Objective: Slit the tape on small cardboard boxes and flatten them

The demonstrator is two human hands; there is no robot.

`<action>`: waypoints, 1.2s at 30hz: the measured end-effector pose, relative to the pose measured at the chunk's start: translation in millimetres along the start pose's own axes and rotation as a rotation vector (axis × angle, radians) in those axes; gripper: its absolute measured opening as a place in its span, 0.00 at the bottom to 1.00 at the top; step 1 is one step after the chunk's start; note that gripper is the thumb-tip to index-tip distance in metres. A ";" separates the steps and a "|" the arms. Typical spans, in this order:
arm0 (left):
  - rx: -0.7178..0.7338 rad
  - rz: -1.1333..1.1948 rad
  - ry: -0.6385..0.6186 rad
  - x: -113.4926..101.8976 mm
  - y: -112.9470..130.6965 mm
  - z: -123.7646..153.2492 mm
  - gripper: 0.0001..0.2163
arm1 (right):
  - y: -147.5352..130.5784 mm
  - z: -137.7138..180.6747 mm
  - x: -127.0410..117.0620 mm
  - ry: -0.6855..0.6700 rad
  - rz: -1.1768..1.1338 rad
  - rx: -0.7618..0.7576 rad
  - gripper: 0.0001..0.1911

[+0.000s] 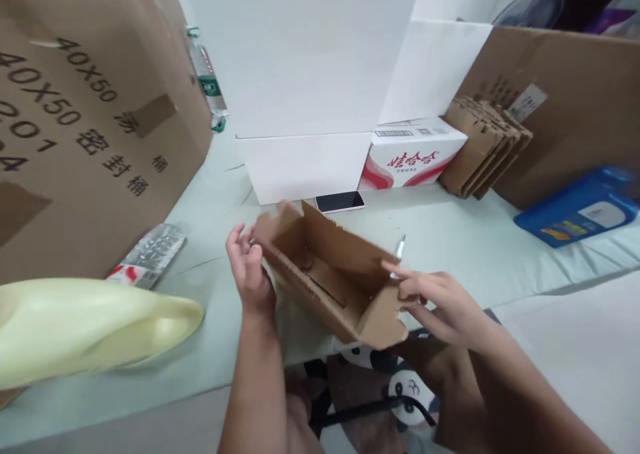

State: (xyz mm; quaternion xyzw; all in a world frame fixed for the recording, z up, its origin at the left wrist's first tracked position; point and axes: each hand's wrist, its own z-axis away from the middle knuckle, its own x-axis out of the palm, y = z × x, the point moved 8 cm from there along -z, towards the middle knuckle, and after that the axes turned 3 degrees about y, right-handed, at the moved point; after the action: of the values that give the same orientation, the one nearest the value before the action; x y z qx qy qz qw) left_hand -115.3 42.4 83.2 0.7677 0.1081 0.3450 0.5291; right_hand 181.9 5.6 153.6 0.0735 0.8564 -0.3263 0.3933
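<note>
A small open-topped brown cardboard box is held tilted just over the front edge of the pale green table cover. My left hand grips its left end, with the thumb towards me and the fingertips partly behind the wall. At the opposite end, my right hand has its index finger along the top edge and its other fingers around the end flap. The inside shows a bare bottom with a slit along it. A slim white pen-like object lies behind the right corner.
A phone lies before tall white panels. Behind stand a white-and-red carton and folded cardboard pieces. A blue bottle is at right. Left are a large carton, plastic bottles and a pale yellow object.
</note>
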 end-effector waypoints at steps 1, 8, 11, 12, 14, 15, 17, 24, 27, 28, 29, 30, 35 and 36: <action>0.004 -0.009 0.008 1.7 -0.7 -1.0 0.18 | 7.2 1.6 -2.1 0.034 -0.015 0.034 0.09; 0.066 -0.096 -0.139 31.1 -7.1 3.5 0.17 | 67.1 12.9 16.5 0.206 -0.170 0.266 0.25; 0.077 -0.212 -0.193 35.1 -13.2 7.6 0.17 | 76.5 19.2 15.2 0.371 -0.121 0.280 0.30; 0.077 -0.247 -0.190 33.8 -15.2 8.2 0.15 | 77.7 22.6 11.2 0.454 -0.095 0.284 0.34; 0.110 -0.311 -0.166 30.2 -15.6 8.6 0.13 | 79.4 28.1 7.7 0.543 -0.067 0.307 0.41; 0.151 -0.338 -0.153 28.9 -13.4 8.9 0.13 | 80.4 28.5 10.7 0.518 -0.081 0.319 0.40; 0.240 -0.396 -0.147 28.6 -7.6 10.0 0.15 | 80.5 26.7 23.3 0.379 -0.146 0.324 0.28; 0.373 -0.609 -0.367 43.5 5.4 16.8 0.09 | 70.1 32.4 40.1 0.225 -0.296 0.211 0.23; 0.275 -0.614 -0.409 39.8 0.3 12.4 0.09 | 81.6 35.6 45.2 0.238 -0.351 0.267 0.25; 0.255 -0.608 -0.384 35.2 -0.6 9.0 0.09 | 90.3 37.5 45.2 0.289 -0.383 0.319 0.26; 0.248 -0.597 -0.341 29.0 -0.6 4.8 0.09 | 101.0 40.1 45.7 0.346 -0.416 0.392 0.27; 0.246 -0.579 -0.282 21.6 0.0 0.2 0.10 | 112.1 42.9 48.2 0.382 -0.449 0.476 0.27; 0.098 -0.430 0.025 -15.6 -12.1 -18.0 0.11 | 113.9 32.0 72.3 0.110 -0.607 0.512 0.32; 0.011 -0.399 0.046 -18.9 -21.4 -18.7 0.12 | 103.3 26.8 69.7 0.076 -0.599 0.422 0.34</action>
State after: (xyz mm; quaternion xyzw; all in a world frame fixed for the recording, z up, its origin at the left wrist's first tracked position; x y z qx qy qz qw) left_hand -137.1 55.0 60.1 0.7259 0.2718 0.2501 0.5802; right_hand 190.8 60.2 38.8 -0.0890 0.7678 -0.5935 0.2244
